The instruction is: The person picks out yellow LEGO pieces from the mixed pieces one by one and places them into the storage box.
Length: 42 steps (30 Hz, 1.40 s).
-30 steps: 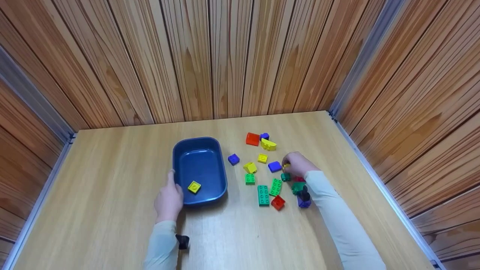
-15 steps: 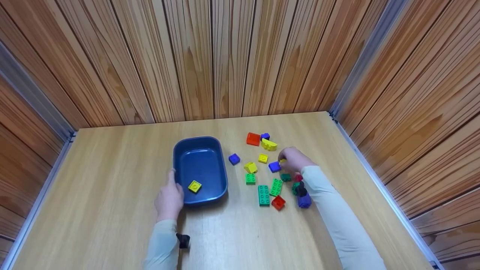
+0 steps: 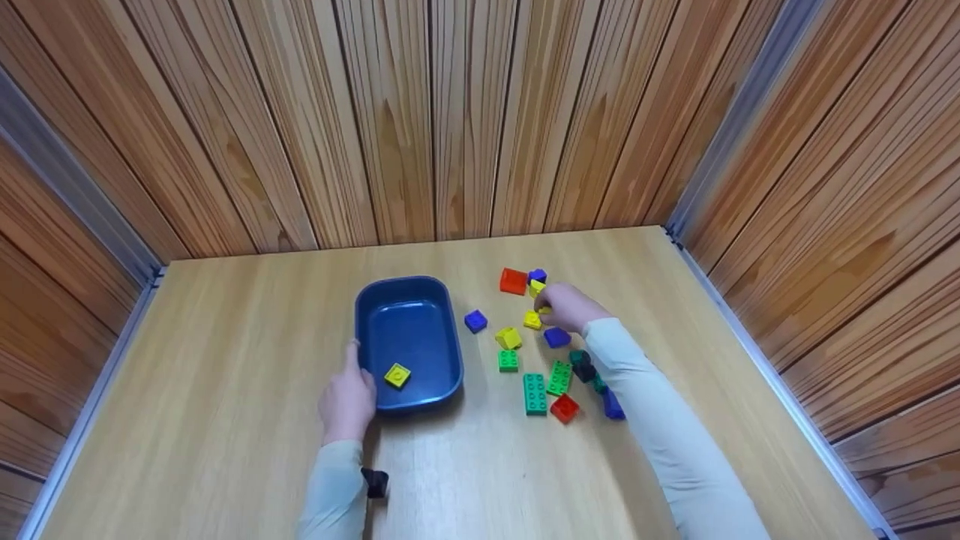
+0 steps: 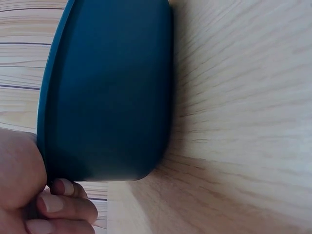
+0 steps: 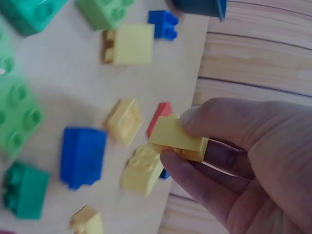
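Observation:
My left hand (image 3: 349,401) grips the near-left rim of a dark blue plastic bin (image 3: 409,319); in the left wrist view, its fingers curl at the bin's corner (image 4: 112,97). Inside the bin lies one square yellow toy brick (image 3: 397,375). Between thumb and fingers, my right hand (image 3: 571,306) pinches another yellow brick (image 5: 178,139), held above the scattered bricks. Below it in the head view, a small yellow brick (image 3: 532,320) and a blue brick (image 3: 557,337) lie on the table. The right hand partly covers a curved yellow brick (image 3: 536,288).
Several more bricks lie right of the bin, among them a red one (image 3: 514,281) at the back, a long green one (image 3: 535,394) and a red one (image 3: 564,409) nearer. The right sleeve (image 3: 652,405) hides part of the pile. Wood-panelled walls (image 3: 405,127) enclose the table (image 3: 247,360).
The right hand has lifted the yellow brick from the right of the pile and moved left and towards the back. The left hand stays on the bin. The head view has shifted slightly.

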Available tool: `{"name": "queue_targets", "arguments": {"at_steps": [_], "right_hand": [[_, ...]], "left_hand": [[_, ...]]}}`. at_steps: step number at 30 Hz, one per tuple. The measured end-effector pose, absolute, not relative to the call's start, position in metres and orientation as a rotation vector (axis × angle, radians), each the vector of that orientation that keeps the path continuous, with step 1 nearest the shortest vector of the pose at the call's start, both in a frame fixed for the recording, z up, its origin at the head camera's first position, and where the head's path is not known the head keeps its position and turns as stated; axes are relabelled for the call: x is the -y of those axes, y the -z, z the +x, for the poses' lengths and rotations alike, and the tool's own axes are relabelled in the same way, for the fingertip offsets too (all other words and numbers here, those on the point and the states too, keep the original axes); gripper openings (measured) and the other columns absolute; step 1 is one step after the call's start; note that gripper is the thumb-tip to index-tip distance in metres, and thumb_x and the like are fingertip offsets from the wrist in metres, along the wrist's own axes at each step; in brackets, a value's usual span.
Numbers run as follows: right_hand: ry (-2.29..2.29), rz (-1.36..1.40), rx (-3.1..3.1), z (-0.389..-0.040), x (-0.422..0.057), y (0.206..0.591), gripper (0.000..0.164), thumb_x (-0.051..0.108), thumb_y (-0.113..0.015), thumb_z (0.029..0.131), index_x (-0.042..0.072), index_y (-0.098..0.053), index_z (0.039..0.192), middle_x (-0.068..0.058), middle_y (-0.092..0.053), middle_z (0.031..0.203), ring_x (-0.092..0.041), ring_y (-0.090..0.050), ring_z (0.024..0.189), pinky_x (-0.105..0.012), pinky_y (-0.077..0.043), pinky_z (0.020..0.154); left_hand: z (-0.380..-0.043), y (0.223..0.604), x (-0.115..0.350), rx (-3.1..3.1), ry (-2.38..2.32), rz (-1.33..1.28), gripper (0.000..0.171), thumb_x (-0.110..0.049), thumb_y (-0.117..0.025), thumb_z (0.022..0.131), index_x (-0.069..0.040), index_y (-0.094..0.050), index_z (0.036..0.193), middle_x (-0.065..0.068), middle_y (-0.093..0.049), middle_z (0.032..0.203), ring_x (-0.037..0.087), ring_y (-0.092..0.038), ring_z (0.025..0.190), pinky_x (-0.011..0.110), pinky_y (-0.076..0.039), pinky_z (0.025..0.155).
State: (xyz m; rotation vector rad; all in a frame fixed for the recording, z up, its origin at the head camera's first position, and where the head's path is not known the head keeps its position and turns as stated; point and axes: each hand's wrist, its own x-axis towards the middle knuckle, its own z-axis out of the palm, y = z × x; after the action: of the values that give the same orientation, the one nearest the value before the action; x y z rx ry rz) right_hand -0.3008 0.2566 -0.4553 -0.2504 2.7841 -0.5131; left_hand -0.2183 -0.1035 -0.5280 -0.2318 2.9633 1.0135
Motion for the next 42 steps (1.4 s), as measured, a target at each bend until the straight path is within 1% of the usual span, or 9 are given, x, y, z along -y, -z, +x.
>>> {"name": "queue_targets", "arguments": {"at_steps": [6, 12, 15, 20, 25, 33, 36, 42], "right_hand": [[0.545, -0.328, -2.799, -0.308, -0.231, 0.445, 0.021, 0.009, -0.065, 0.09, 0.007, -0.069, 0.111, -0.008, -0.066, 0.106, -0.022, -0.062, 0.09, -0.038, -0.052, 0.082], [0.546, -0.41, -2.801, -0.317, -0.199, 0.433, 0.02, 0.011, -0.065, 0.091, 0.007, -0.069, 0.11, -0.008, -0.066, 0.106, -0.022, -0.061, 0.092, -0.037, -0.051, 0.083], [0.516, -0.498, -2.811, -0.322, -0.181, 0.427, 0.019, 0.011, -0.064, 0.091, 0.006, -0.069, 0.109, -0.008, -0.066, 0.105, -0.022, -0.061, 0.093, -0.037, -0.05, 0.083], [0.463, -0.613, -2.827, -0.327, -0.151, 0.419, 0.018, 0.011, -0.065, 0.09, 0.005, -0.07, 0.106, -0.008, -0.067, 0.102, -0.02, -0.061, 0.09, -0.035, -0.05, 0.08], [0.468, -0.64, -2.805, -0.326, -0.122, 0.414, 0.019, 0.012, -0.066, 0.09, 0.007, -0.07, 0.108, -0.007, -0.067, 0.103, -0.019, -0.061, 0.087, -0.033, -0.051, 0.08], [0.443, -0.792, -2.795, -0.325, -0.082, 0.418, 0.02, 0.012, -0.066, 0.09, 0.007, -0.071, 0.108, -0.008, -0.067, 0.104, -0.018, -0.061, 0.084, -0.03, -0.052, 0.075], [0.446, -0.826, -2.78, -0.324, -0.072, 0.423, 0.02, 0.011, -0.067, 0.089, 0.007, -0.071, 0.108, -0.007, -0.067, 0.104, -0.017, -0.061, 0.085, -0.029, -0.052, 0.077], [0.471, -0.802, -2.74, -0.323, -0.054, 0.437, 0.02, 0.012, -0.067, 0.089, 0.01, -0.072, 0.108, -0.004, -0.067, 0.106, -0.015, -0.06, 0.087, -0.031, -0.051, 0.081]], "left_hand": [[-0.218, 0.529, 0.105, -2.955, -1.028, -0.248, 0.06, -0.014, -0.049, 0.099, -0.015, -0.022, 0.152, 0.007, -0.049, 0.063, 0.023, -0.048, 0.053, 0.033, -0.039, 0.055], [-0.219, 0.531, 0.106, -2.968, -1.035, -0.245, 0.059, -0.013, -0.049, 0.098, -0.016, -0.024, 0.151, 0.006, -0.05, 0.065, 0.023, -0.049, 0.055, 0.033, -0.04, 0.055], [-0.219, 0.531, 0.106, -2.981, -1.03, -0.257, 0.058, -0.014, -0.049, 0.098, -0.017, -0.025, 0.15, 0.007, -0.049, 0.065, 0.024, -0.049, 0.056, 0.034, -0.039, 0.055], [-0.219, 0.532, 0.105, -2.97, -1.032, -0.264, 0.057, -0.015, -0.049, 0.098, -0.017, -0.025, 0.151, 0.006, -0.05, 0.064, 0.024, -0.049, 0.055, 0.034, -0.039, 0.054], [-0.217, 0.533, 0.103, -2.962, -1.034, -0.263, 0.058, -0.016, -0.05, 0.098, -0.016, -0.025, 0.151, 0.006, -0.05, 0.064, 0.023, -0.049, 0.055, 0.033, -0.039, 0.055], [-0.216, 0.532, 0.103, -2.973, -1.032, -0.268, 0.058, -0.015, -0.051, 0.098, -0.015, -0.026, 0.151, 0.006, -0.049, 0.062, 0.023, -0.048, 0.054, 0.033, -0.038, 0.055], [-0.217, 0.531, 0.103, -2.968, -1.041, -0.272, 0.059, -0.016, -0.051, 0.098, -0.016, -0.025, 0.151, 0.005, -0.049, 0.062, 0.022, -0.048, 0.053, 0.033, -0.039, 0.055], [-0.219, 0.531, 0.102, -2.974, -1.065, -0.266, 0.059, -0.016, -0.051, 0.098, -0.015, -0.026, 0.151, 0.005, -0.048, 0.061, 0.021, -0.048, 0.052, 0.032, -0.039, 0.053]]}}
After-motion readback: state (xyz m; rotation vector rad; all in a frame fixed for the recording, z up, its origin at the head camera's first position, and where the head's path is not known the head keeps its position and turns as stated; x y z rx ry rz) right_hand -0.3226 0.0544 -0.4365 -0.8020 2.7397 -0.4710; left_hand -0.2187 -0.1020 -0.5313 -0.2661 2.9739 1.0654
